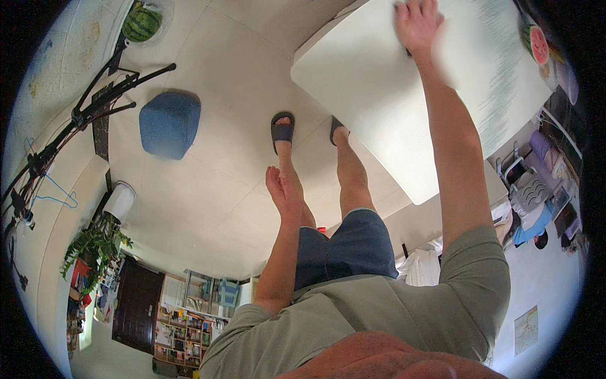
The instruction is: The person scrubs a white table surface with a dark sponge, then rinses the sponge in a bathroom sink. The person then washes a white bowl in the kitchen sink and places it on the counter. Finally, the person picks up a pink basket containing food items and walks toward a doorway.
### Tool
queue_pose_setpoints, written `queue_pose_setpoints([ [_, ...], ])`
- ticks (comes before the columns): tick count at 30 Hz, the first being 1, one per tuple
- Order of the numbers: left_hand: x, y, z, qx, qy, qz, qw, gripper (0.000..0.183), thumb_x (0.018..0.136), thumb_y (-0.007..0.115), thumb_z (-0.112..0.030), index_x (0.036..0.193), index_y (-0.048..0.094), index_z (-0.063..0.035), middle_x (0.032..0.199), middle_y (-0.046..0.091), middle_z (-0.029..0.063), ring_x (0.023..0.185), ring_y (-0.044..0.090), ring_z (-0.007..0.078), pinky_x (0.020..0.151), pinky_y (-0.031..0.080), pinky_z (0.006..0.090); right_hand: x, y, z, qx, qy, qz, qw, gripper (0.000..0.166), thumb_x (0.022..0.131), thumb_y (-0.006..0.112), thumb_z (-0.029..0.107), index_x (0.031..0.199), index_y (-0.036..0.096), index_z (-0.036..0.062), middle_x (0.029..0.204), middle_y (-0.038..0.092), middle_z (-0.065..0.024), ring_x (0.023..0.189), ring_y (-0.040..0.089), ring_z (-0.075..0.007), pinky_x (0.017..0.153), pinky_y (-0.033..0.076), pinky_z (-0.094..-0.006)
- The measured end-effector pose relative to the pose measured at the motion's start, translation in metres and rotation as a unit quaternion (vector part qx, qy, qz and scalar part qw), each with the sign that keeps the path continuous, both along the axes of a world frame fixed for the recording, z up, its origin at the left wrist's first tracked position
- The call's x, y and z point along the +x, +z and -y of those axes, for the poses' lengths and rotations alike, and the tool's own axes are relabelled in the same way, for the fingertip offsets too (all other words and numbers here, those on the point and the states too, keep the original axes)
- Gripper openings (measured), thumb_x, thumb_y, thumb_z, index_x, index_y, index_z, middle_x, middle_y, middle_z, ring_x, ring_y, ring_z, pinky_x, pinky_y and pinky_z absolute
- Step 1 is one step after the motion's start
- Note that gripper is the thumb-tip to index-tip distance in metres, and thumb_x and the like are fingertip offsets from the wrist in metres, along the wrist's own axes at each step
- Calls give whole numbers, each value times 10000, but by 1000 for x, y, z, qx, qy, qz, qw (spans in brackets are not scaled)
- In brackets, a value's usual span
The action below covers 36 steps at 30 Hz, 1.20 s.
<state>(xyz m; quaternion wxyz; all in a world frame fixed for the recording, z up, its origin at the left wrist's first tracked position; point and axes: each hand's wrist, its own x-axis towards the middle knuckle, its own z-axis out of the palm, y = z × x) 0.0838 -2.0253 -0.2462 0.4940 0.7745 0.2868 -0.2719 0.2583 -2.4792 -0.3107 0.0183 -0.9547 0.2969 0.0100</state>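
My right hand (419,26) is stretched out over the white tabletop (378,80), fingers towards the far edge. Small dark bits show beside the palm and fingertips; whether the hand holds something is hidden. A pale blurred patch covers the surface next to the wrist. My left hand (284,189) hangs in the air in front of my left leg, off the table, with loosely bent fingers and nothing visible in it. A cut watermelon (539,45) lies at the right end of the table.
On the floor to the left stands a blue stool (169,125). A black metal stand (109,97) and a whole watermelon in a plastic bag (142,22) are beyond it. A potted plant (94,246) is at left. A person in blue (535,230) is at far right, by a grey chair (528,189).
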Motion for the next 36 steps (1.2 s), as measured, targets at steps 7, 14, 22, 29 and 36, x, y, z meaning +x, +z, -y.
queue_pose_setpoints([
  [7, -1, 8, 3, 10, -42, 28, 999, 510, 982, 446, -279, 1350, 332, 55, 1397, 343, 208, 1280, 374, 304, 1071, 298, 384, 0, -14, -178, 61, 221, 130, 965, 533, 882, 516, 425, 1350, 459, 175, 1422, 382, -113, 1297, 364, -293, 1002, 300, -584],
  [14, 3, 9, -3, 29, -58, 11, 998, 522, 989, 429, -275, 1395, 288, 20, 1397, 368, 168, 1292, 375, 267, 1089, 280, 378, -46, -2, -209, 95, 252, 48, 962, 497, 866, 559, 392, 1309, 510, 173, 1412, 406, -109, 1270, 406, -315, 997, 302, -587],
  [22, -18, -10, -5, 33, 11, 22, 999, 515, 982, 440, -286, 1354, 326, 51, 1397, 356, 215, 1294, 367, 309, 1073, 303, 391, 59, 16, -107, 59, 138, -123, 981, 574, 975, 365, 327, 1461, 244, 47, 1532, 172, -186, 1421, 142, -346, 1150, 112, -511],
  [29, -34, -29, 3, 53, -54, 8, 997, 500, 979, 450, -262, 1338, 332, 65, 1367, 382, 208, 1261, 400, 280, 1044, 336, 362, 75, -2, 62, -100, 6, -39, 994, 544, 971, 325, 310, 1440, 295, 35, 1515, 237, -161, 1402, 216, -305, 1127, 199, -498],
  [36, -20, -8, 40, -6, -55, -14, 998, 504, 973, 467, -247, 1361, 319, 38, 1390, 365, 184, 1284, 372, 268, 1068, 300, 365, 2, 0, -153, 61, 259, -48, 963, 470, 872, 503, 388, 1229, 550, 85, 1347, 469, -128, 1290, 381, -308, 1008, 311, -583],
])
